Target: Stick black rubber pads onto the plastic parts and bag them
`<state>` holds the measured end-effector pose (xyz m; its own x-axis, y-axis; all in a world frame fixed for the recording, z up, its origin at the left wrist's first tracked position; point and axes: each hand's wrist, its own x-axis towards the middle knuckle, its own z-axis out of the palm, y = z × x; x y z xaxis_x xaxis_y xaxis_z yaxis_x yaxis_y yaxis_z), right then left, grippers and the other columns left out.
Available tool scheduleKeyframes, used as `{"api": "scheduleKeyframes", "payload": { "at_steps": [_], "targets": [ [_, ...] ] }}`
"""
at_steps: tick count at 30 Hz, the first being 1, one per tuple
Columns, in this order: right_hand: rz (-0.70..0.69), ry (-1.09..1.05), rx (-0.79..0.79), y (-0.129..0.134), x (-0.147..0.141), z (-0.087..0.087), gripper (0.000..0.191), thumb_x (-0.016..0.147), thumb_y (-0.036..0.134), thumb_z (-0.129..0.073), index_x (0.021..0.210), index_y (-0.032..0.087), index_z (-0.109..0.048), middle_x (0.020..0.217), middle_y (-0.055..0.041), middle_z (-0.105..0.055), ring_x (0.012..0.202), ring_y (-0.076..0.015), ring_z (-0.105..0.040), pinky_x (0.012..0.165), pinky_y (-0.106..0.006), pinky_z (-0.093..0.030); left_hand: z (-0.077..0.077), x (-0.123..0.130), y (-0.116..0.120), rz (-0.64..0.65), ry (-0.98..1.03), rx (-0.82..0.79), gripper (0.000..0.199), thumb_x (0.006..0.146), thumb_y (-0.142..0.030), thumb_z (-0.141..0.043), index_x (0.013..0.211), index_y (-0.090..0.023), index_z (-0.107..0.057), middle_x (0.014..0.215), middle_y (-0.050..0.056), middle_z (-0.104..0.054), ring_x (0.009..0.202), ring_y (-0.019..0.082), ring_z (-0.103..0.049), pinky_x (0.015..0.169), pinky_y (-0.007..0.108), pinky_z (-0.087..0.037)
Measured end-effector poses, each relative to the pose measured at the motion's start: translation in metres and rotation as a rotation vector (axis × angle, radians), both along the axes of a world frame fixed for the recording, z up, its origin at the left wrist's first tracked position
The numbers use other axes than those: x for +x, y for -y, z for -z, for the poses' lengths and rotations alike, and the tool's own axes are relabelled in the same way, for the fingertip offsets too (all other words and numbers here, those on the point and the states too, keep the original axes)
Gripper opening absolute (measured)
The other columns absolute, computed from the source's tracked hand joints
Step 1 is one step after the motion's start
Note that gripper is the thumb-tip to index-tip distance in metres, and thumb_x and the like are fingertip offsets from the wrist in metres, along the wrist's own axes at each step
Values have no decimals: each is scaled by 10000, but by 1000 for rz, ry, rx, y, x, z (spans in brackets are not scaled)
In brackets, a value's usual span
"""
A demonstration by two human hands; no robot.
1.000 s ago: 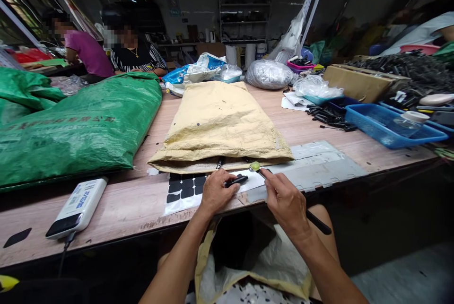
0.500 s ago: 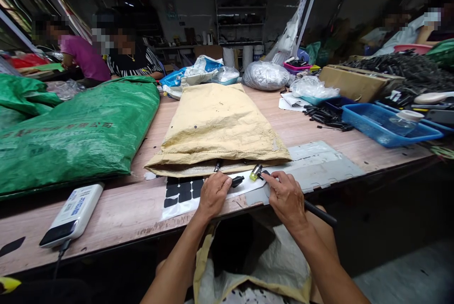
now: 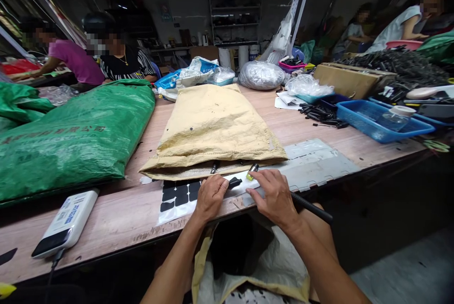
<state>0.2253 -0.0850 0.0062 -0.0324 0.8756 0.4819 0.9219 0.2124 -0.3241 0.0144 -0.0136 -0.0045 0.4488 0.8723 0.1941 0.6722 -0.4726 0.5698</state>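
My left hand point(image 3: 212, 195) is closed at the table edge, thumb pressed against the fingers. A small black piece point(image 3: 234, 182) sticks out to the right from its grip. My right hand point(image 3: 274, 195) reaches in from the right with thumb and index finger apart. Its index fingertip is at a small cylindrical piece point(image 3: 253, 170), shiny metal with a yellow-green end; whether it touches is unclear. A black rod point(image 3: 312, 207) slants out beyond the right hand, its near end hidden. Under the left hand lies a white sheet with black rounded-square stickers point(image 3: 182, 194).
Behind my hands lies a tan woven sack point(image 3: 216, 124), mouth towards me. A green sack point(image 3: 78, 129) and a white power bank point(image 3: 67, 221) are at left. Right: a grey plate point(image 3: 315, 164), blue tray point(image 3: 383, 129) and black parts point(image 3: 322, 116). An open sack point(image 3: 283, 252) hangs below the edge.
My right hand has shifted slightly left, and its thumb and index finger have spread from a pinch on a small dark part. The left hand keeps its grip. The view has turned slightly.
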Motion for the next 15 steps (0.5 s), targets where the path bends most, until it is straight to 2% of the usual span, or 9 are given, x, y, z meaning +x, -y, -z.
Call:
{"api": "scheduleKeyframes", "payload": {
  "at_steps": [2, 5, 7, 15],
  "targets": [
    [-81, 34, -38, -3, -6, -6, 304, 926, 371, -667, 1206, 253, -662, 1106, -64, -680, 1057, -249, -527, 909, -372, -349, -1, -1, 0, 54, -11, 3, 404, 1049, -370, -363, 805, -214, -645, 870, 21, -637, 894, 197, -588, 774, 335, -350],
    [-143, 98, -76, -8, -12, -10, 161, 935, 385, -665, 1001, 239, -682, 993, -46, -683, 988, -237, -522, 859, -367, -328, -1, -2, 1, 133, 10, -1, 407, 1055, -356, -355, 810, -206, -643, 853, 17, -629, 865, 183, -587, 761, 336, -337],
    [-152, 126, -83, -9, -13, -9, 179, 944, 394, -651, 904, 220, -654, 944, -44, -673, 951, -230, -513, 828, -366, -315, -1, -2, 1, 153, 18, 1, 418, 1059, -355, -344, 801, -200, -633, 849, 17, -628, 861, 181, -582, 763, 339, -334],
    [-228, 79, -120, -8, -16, 4, 201, 976, 304, -593, 805, 203, -561, 891, -36, -632, 893, -210, -488, 802, -359, -315, 1, 0, -1, 219, -28, -1, 435, 1062, -369, -345, 772, -183, -610, 868, 24, -638, 867, 192, -546, 774, 359, -304]
  ]
}}
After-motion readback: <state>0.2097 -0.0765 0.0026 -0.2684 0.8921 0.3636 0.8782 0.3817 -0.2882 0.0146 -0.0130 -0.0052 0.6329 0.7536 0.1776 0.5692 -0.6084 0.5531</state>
